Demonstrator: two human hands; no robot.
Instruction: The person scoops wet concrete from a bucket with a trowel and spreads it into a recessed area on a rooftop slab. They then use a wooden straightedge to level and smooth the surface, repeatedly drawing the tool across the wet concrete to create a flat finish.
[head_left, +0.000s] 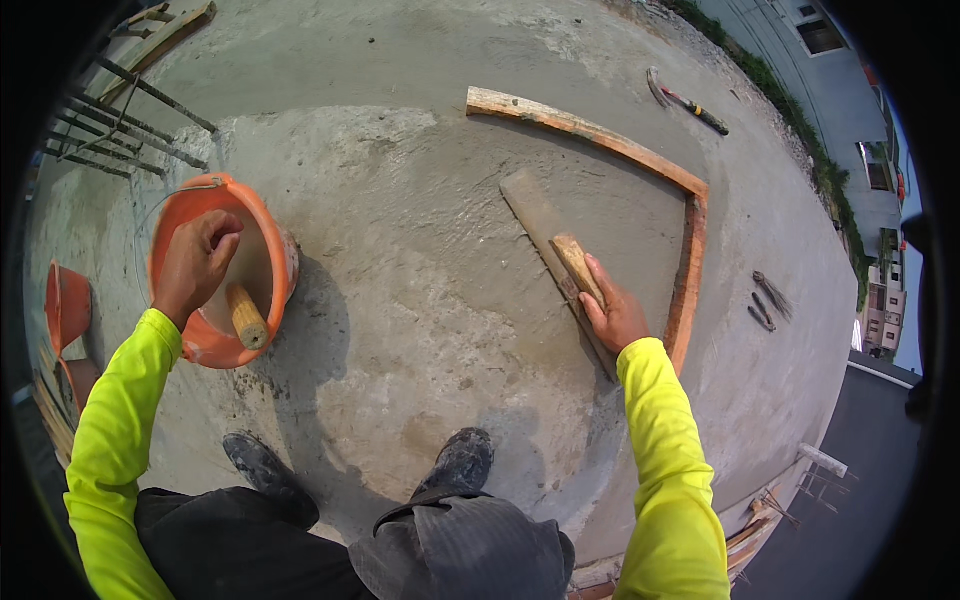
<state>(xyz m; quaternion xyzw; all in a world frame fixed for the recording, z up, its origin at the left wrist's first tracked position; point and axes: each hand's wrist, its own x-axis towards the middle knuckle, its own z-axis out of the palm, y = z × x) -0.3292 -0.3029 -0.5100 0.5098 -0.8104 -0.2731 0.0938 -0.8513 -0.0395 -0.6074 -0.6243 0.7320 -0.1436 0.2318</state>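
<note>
My left hand (200, 262) is over an orange bucket (262, 215), its fingers curled closed. Whatever is inside those fingers, if anything, is hidden. The bucket holds murky grey-brown liquid. A round wooden handle (247, 316) sticks up out of it beside my left wrist. On the other side, my right hand (616, 312) grips the wooden handle of a long plastering float (537, 207). The float's flat board lies on the wet grey concrete (440, 220), tilted from upper left to lower right. Two wooden battens (590, 140) meet in a corner beyond and right of the float.
Rusty rebar (130, 125) juts out at the far left, above orange containers (68, 300). A claw hammer (685, 102) lies at the far right. Nearer are pliers (762, 314) and a bundle of wire (772, 292). My boots (462, 458) stand on the concrete.
</note>
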